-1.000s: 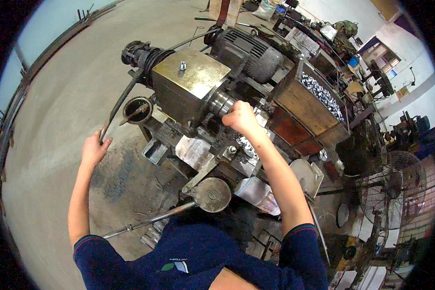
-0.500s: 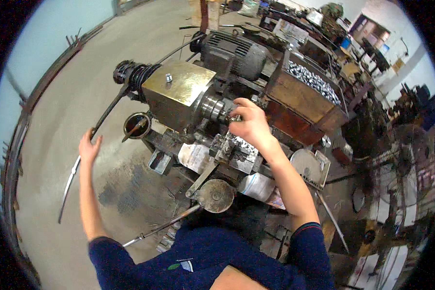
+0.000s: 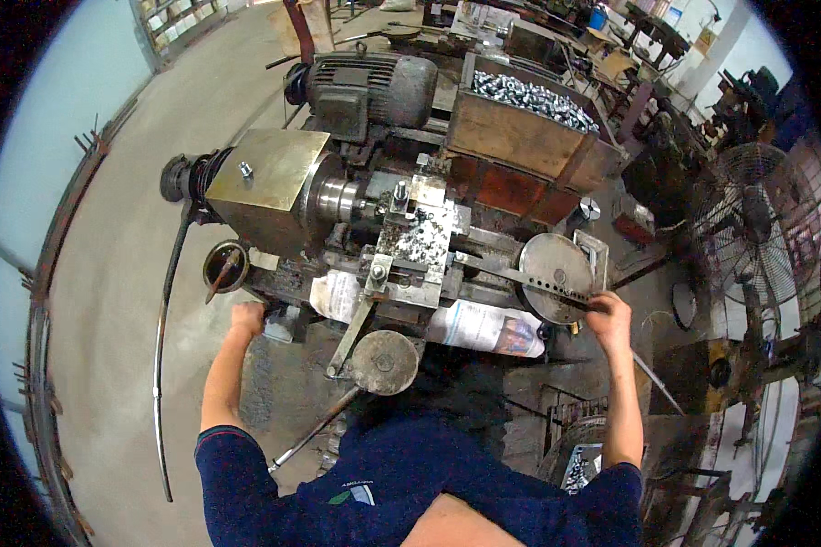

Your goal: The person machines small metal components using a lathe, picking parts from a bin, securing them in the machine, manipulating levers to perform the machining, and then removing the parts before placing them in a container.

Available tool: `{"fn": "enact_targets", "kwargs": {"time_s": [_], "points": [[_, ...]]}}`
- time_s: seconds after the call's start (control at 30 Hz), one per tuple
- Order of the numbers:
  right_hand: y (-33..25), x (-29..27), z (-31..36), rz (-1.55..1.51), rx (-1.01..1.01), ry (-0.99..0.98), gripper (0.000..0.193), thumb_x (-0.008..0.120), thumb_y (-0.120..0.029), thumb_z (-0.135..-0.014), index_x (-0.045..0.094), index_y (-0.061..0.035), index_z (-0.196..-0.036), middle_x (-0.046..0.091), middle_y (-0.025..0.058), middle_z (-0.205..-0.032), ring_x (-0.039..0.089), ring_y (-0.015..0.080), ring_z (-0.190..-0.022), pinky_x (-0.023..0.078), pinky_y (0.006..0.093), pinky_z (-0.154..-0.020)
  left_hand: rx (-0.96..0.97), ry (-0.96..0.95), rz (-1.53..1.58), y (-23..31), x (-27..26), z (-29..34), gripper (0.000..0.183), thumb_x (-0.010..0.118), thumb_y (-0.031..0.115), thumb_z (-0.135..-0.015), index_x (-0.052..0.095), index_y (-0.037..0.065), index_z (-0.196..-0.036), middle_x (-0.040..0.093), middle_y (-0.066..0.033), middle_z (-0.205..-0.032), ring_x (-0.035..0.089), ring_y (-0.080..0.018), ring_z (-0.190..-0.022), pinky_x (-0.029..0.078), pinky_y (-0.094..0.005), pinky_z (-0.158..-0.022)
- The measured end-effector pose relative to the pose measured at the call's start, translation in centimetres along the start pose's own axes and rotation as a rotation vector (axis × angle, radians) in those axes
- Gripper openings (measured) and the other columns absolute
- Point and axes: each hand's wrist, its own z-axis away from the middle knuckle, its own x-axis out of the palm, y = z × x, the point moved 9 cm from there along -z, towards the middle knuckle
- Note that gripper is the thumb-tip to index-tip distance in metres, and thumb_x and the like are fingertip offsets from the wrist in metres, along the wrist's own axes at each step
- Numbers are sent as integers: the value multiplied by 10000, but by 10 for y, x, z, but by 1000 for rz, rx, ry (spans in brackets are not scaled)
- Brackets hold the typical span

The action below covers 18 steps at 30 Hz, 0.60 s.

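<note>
My right hand [image 3: 609,321] is closed round the end of a flat metal lever [image 3: 556,286] with a row of holes, which runs left to the lathe's slide. At the left, my left hand [image 3: 247,319] is closed beside a small metal tray [image 3: 281,325], below a round cup of dark oil with a brush [image 3: 225,264]. Its fingers are turned away, so I cannot see what they hold. Between the hands, metal chips cover the tool slide [image 3: 415,239]. Facing the slide is the shiny spindle chuck [image 3: 338,200]. A small metal part [image 3: 245,170] stands on the brass-coloured headstock cover [image 3: 269,178].
A rusty box [image 3: 529,137] heaped with small metal parts stands behind the slide, right of a motor [image 3: 365,91]. A long rod [image 3: 161,365] slants down at the left. A round-plated lever [image 3: 385,363] juts toward me. A fan [image 3: 753,210] stands at the far right.
My left hand has let go of the long rod and moved right, beside the small tray. My right hand has left the chuck and now grips the perforated lever. The view has shifted.
</note>
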Motion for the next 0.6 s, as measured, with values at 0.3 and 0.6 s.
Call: {"fn": "enact_targets", "kwargs": {"time_s": [0.3,0.6], "points": [[259,-55,104,798,422,70,272,560,-180,-650,585,-34,-878,622,185,-875,589,359,-827,465,443,-734,-423,4,481,-35,-5,56,285,640,309,-700,656,145,-933,657,-112,-852,622,-296,-809,493,-389,-699],[157,14,223,599,566,-27,471,662,-234,-513,545,15,-894,606,209,-726,597,391,-713,479,469,-648,-534,-208,826,-48,69,135,371,645,169,-702,613,-7,-1027,645,-158,-739,634,-206,-526,506,-311,-554]]}}
